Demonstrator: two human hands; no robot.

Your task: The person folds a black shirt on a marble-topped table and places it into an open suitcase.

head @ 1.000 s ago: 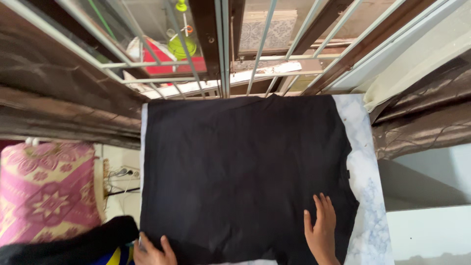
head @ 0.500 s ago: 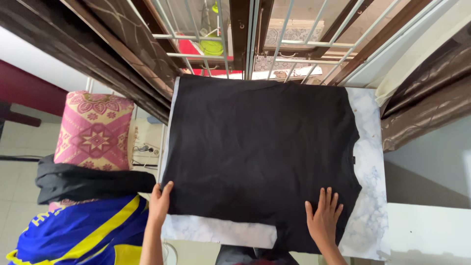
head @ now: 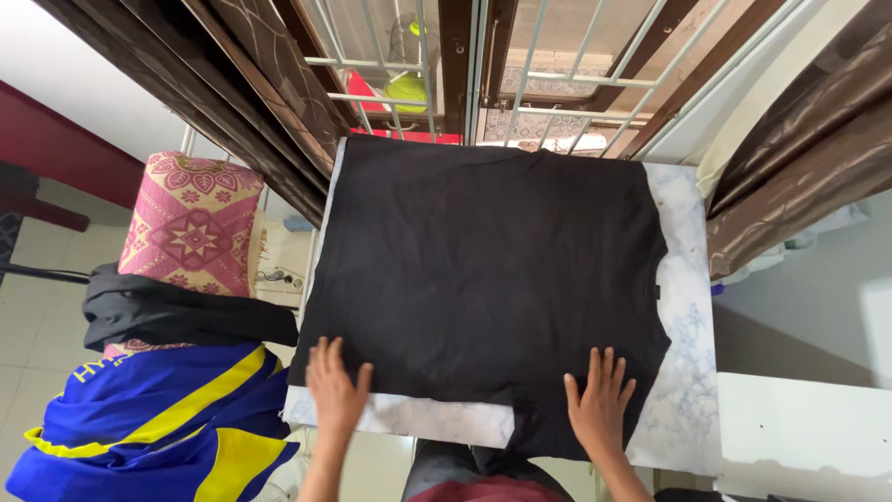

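Observation:
A black T-shirt [head: 483,270] lies spread flat over a white marbled table [head: 683,390]. My left hand [head: 334,390] rests palm down with fingers apart on the shirt's near left edge. My right hand [head: 597,402] presses flat on the shirt's near right part, by a piece that hangs over the table's front edge. Neither hand grips anything.
To the left, a blue and yellow garment [head: 158,418] and a dark garment [head: 177,316] lie piled over a pink patterned cushion [head: 190,218]. Behind the table stands a barred window [head: 483,74] flanked by brown curtains [head: 799,139]. A white surface [head: 799,428] lies at the right.
The view has pulled back and shifted left, showing more of the pile. My left hand has slid right along the shirt's near edge; my right hand stays pressed on the near right part.

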